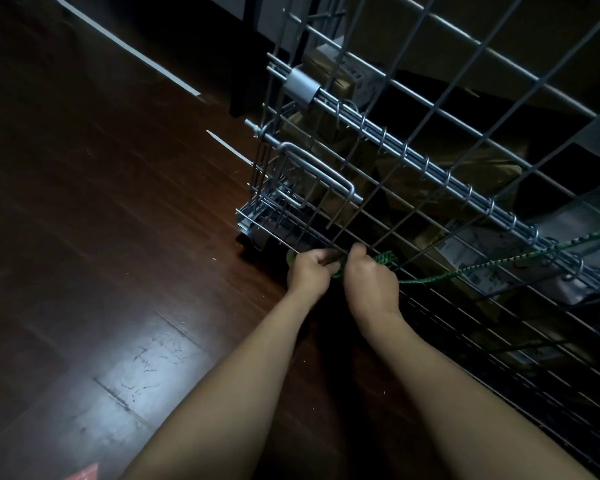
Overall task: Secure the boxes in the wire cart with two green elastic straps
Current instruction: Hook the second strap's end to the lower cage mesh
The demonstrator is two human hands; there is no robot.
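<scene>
The wire cart fills the right half of the head view, its grey mesh side facing me. Brown cardboard boxes lie inside it behind the mesh. A green elastic strap runs in two strands from the cart's right side down to a bunched end at a low wire. My left hand and my right hand sit side by side against that low wire, both closed on the strap's bunched end. The strap's hook is hidden by my fingers.
Dark wooden floor spreads to the left and below, with a bright reflection near my left forearm. A cart wheel rests on the floor just left of my hands. A dark furniture leg stands behind the cart.
</scene>
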